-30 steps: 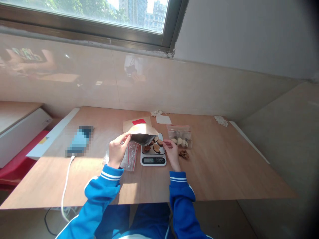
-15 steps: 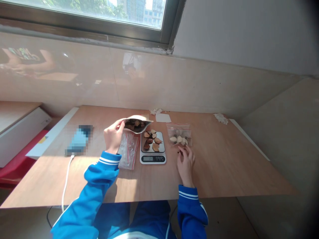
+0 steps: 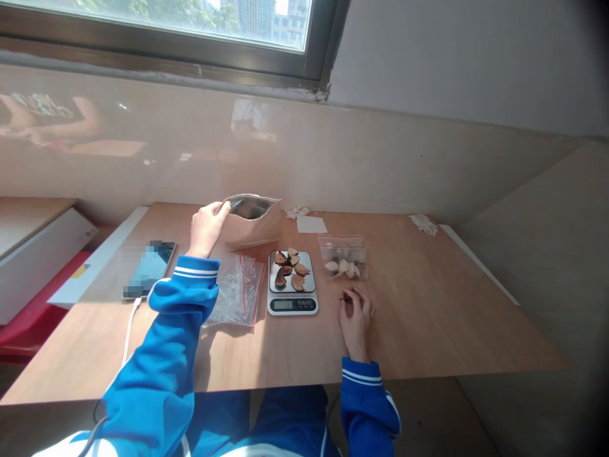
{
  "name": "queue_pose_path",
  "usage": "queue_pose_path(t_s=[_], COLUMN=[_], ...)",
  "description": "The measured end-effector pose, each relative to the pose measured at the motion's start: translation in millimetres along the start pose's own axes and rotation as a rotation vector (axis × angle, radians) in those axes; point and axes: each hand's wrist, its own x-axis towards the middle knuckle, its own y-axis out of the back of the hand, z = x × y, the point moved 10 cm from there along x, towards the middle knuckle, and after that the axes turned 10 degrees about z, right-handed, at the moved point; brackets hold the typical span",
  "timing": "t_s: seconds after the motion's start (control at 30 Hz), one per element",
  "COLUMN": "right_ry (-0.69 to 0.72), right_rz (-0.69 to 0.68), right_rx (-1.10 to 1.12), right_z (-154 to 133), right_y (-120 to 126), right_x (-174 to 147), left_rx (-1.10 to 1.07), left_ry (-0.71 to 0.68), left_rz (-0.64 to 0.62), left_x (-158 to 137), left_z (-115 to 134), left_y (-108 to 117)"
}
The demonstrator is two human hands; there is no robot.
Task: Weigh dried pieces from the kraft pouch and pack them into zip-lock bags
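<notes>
Behind and left of the digital scale (image 3: 292, 307), the left hand (image 3: 204, 231) pinches the kraft pouch (image 3: 255, 233), its open mouth running sideways; right of the scale, nearer its dried slices (image 3: 298, 282), the right hand (image 3: 356, 318) curls over something brown (image 3: 349, 309), grip unclear.

The blue sleeves (image 3: 152, 355) have white-striped cuffs (image 3: 196, 271) above blue trousers (image 3: 292, 416)

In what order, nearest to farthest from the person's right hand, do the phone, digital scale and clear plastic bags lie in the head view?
From the right hand:
1. Digital scale: just to its left.
2. Clear plastic bags: farther left, beyond the scale.
3. Phone: farthest left, past the bags.
</notes>
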Motion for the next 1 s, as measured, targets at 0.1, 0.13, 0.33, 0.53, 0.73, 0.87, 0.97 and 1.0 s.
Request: queue_pose_path(t_s=[0.1, 0.13, 0.33, 0.53, 0.73, 0.87, 0.97, 1.0], right_ry=[-0.035, -0.04, -0.001, 0.198, 0.187, 0.104, 0.061, 0.054], right_rz=[0.014, 0.015, -0.013, -0.308, -0.31, -0.168, -0.136, -0.141], right_rx=[-0.007, -0.006, -0.094, 0.2, 0.115, -0.025, -0.138, -0.15], right_z=[5.8, 6.6, -26.5, -111.4, -90.0, -39.1, -4.8, 3.5], right_y=[0.6, 0.9, 4.2, -38.9, -50.0, -20.8, -6.9, -5.1], right_x=[1.3, 1.6, 9.8, 29.2, 46.0, 33.0, 12.6, 7.0], left_rx=[-0.074, -0.103, -0.245, -0.308, -0.35, -0.353, -0.359, -0.356], left_ry=[-0.023, -0.019, 0.04, 0.061, 0.03, 0.019, 0.018, 0.019], left_rz=[0.002, 0.005, 0.002, -0.04, -0.072, -0.075, -0.058, -0.055], left_x=[-18.3, -25.3, -63.3, -88.0, -90.8, -88.8, -88.3, -88.3], left_z=[-2.1, -2.9, -7.1, -11.8, -15.4, -16.3, -17.3, -17.9], left_y=[3.9, 5.8, 9.2, 4.5, 3.6, 2.2, 2.0, 1.9])
